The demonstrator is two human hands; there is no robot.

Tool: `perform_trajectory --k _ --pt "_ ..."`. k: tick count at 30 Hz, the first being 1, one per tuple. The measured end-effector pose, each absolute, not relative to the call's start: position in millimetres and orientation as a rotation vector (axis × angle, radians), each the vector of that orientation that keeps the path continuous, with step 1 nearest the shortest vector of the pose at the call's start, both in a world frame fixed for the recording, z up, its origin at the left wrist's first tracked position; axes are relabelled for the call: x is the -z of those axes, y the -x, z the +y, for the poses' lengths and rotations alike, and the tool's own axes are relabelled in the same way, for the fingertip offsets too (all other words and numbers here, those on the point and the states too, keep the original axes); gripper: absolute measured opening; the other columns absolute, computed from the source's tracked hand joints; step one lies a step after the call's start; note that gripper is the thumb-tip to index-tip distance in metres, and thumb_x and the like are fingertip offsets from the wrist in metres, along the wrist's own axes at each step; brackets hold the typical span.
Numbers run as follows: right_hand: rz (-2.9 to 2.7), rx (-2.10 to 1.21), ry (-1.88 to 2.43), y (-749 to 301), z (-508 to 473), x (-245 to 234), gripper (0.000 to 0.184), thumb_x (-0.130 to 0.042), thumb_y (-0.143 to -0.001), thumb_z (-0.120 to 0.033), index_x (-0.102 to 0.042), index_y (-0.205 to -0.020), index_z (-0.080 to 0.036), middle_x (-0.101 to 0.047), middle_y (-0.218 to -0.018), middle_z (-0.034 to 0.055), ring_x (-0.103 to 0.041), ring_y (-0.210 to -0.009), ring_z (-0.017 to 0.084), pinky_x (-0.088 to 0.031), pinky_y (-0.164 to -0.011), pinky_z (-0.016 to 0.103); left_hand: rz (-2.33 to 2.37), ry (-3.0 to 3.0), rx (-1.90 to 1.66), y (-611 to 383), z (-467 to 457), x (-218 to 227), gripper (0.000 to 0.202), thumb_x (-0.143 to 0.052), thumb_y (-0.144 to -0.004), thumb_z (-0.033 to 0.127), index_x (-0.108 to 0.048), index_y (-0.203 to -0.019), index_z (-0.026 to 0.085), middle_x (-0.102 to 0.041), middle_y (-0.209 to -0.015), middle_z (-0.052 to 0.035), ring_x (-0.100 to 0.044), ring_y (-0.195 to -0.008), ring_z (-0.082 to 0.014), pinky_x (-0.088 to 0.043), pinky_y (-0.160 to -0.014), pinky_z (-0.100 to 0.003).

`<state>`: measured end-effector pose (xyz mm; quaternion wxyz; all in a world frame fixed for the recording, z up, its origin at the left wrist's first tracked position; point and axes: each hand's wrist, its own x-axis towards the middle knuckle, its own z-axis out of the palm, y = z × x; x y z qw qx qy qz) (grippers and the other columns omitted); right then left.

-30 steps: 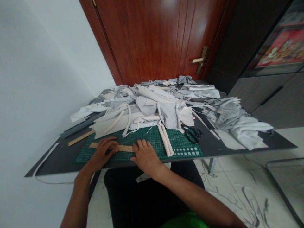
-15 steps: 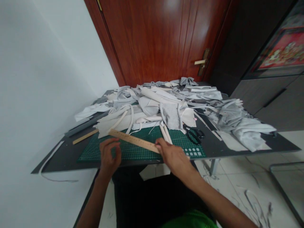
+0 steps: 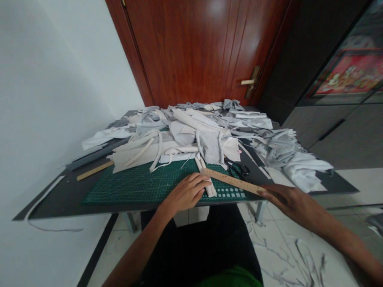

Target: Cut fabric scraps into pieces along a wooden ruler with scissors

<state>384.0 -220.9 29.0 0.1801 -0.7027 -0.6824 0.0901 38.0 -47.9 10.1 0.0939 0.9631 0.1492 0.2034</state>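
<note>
The right grip (image 3: 289, 203) is pressed together on the end of a long, pale wooden ruler (image 3: 233, 181), which slants across the front right corner of a green gridded cutting mat (image 3: 134, 191). The left grip (image 3: 187, 193), fingers together and holding nothing, rests on the mat just beside white rolled fabric strips (image 3: 206, 181), near the ruler's far end. Black-handled scissors (image 3: 239, 170) lie by the mat's back edge, beside a heap of pale grey and cream fabric scraps (image 3: 191, 137) on the dark counter (image 3: 54, 209).
</note>
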Motion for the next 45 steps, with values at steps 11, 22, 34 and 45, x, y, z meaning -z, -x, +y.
perform_trajectory --k 11,22,34,45 --pt "-2.11 -0.174 1.97 -384.9 -217.1 -35.2 0.043 -0.044 -0.106 -0.053 -0.076 -0.123 -0.031 -0.082 -0.109 0.0033 -0.08 -0.086 0.025 -0.065 -0.072 0.034 0.543 -2.882 -0.523 -35.7 -48.6 -9.7 0.029 -0.052 -0.101 0.016 -0.066 -0.126 0.022 -0.064 -0.123 -0.0078 -0.054 -0.115 -0.0256 -0.051 -0.104 -0.044" --pt "-2.153 -0.035 1.993 -393.4 -212.0 -50.8 0.039 -0.047 -0.106 -0.052 -0.077 -0.12 -0.032 -0.082 -0.105 0.0025 -0.079 -0.082 0.023 -0.061 -0.062 0.03 0.458 -2.896 -0.511 -28.6 -50.0 -16.9 0.015 -0.049 -0.103 0.019 -0.065 -0.103 0.021 -0.068 -0.129 -0.0051 -0.052 -0.126 -0.0258 -0.044 -0.106 -0.045" --pt "-2.319 0.17 1.767 -409.0 -208.6 -51.4 0.03 -0.052 -0.106 -0.046 -0.076 -0.115 -0.03 -0.079 -0.101 0.0023 -0.075 -0.072 0.016 -0.051 -0.057 0.025 0.645 -2.835 -0.535 -28.9 -47.5 -11.7 0.023 -0.056 -0.1 0.022 -0.066 -0.121 0.021 -0.064 -0.116 -0.0066 -0.052 -0.111 -0.0262 -0.046 -0.1 -0.043" --pt "-2.505 0.398 1.534 -388.9 -198.7 -62.1 0.059 -0.044 -0.095 -0.002 -0.057 -0.145 -0.029 -0.073 -0.118 0.0059 -0.069 -0.086 0.018 -0.053 -0.075 0.03 0.624 -2.87 -0.524 -26.1 -43.7 -10.2 0.032 -0.058 -0.099 0.022 -0.073 -0.126 0.03 -0.058 -0.105 -0.0058 -0.05 -0.103 -0.0246 -0.045 -0.092 -0.04"
